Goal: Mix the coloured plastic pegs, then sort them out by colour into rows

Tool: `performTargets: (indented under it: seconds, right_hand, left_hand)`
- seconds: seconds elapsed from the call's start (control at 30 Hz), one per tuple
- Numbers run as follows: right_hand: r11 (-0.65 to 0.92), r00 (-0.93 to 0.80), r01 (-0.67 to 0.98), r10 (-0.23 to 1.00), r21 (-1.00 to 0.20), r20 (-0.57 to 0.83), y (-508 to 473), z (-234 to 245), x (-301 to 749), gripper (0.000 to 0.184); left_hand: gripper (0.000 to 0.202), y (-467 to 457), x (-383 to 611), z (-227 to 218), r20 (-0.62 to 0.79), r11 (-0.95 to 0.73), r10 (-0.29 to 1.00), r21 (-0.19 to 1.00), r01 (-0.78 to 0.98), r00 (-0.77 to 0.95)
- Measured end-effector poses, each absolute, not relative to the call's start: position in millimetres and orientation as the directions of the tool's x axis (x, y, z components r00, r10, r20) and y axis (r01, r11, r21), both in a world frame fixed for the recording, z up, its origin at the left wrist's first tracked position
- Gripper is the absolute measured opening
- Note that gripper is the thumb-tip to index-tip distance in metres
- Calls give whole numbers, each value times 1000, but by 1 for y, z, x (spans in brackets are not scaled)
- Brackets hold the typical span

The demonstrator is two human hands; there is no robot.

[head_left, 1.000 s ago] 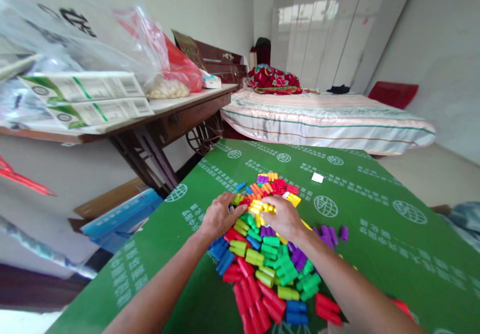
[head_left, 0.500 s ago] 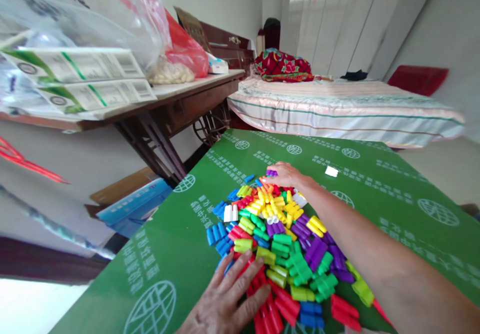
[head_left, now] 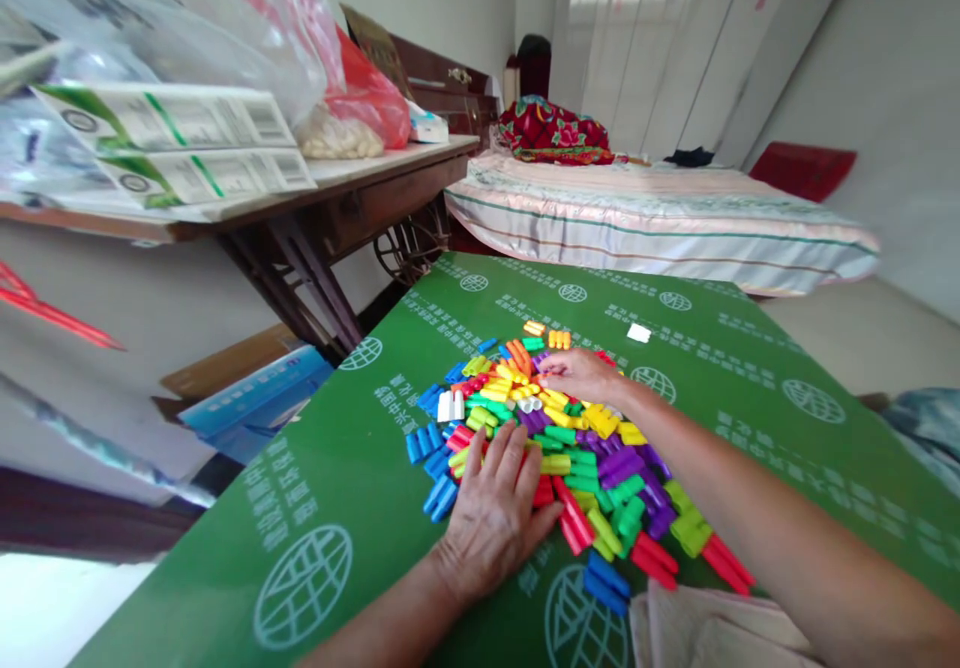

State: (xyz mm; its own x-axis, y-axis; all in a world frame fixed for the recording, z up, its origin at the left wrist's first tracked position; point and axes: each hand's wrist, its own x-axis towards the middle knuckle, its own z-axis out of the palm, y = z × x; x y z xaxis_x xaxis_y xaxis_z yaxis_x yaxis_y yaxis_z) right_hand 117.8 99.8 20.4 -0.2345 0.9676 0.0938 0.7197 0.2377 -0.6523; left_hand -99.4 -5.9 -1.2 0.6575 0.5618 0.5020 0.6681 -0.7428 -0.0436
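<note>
A heap of plastic toy building pieces (head_left: 564, 415), shaped like joined tubes in red, yellow, green, blue, purple, orange and white, lies spread on a green table (head_left: 375, 538). My left hand (head_left: 495, 503) rests palm down over the near left part of the heap, fingers stretched out, with lime and red pieces beside and under them. At the far side, my right hand (head_left: 583, 374) reaches in with bent fingers drawn together among orange, yellow and purple pieces. What lies between those fingertips is hidden. A white piece (head_left: 451, 406) stands out at the left edge.
Apart from the heap, a small white piece (head_left: 639, 332) lies farther back. A beige cloth (head_left: 697, 628) is at the near edge. On the left stands a sewing-machine table (head_left: 360, 183) with boxes and bags; a bed (head_left: 660, 213) is behind.
My left hand has moved forward and right onto the heap. My right hand has drawn back nearer, its fingers more bent. Orange and green pieces at the far edge are now uncovered; some near pieces have shifted.
</note>
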Motion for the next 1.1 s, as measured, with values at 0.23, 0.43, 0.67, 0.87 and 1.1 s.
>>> performTargets:
  seconds: [0.23,0.43,0.67,0.87,1.1]
  right_hand:
    - [337,-242,629,941,-701,236,50,46,123,42]
    - [48,-111,877,988,-479,-104,-50,54,182,85]
    - [-100,43,895,990,-435,-138,-105,-3,189,96]
    - [-53,59,782,998,-621,-11,-70,-4,157,78]
    - [-137,211,304,975,-943,-74,-37,-7,129,72]
  left_hand:
    - [41,4,-81,5,529,-626,647,-41,778,549]
    - [39,-5,-85,2,551,-611,663,8,792,507]
    - [47,-24,-84,-3,515,-723,603,28,690,610]
    - [55,-31,-79,-11,456,-762,593,51,645,664]
    - [50,-37,-80,-25,531,-755,583,73,652,615]
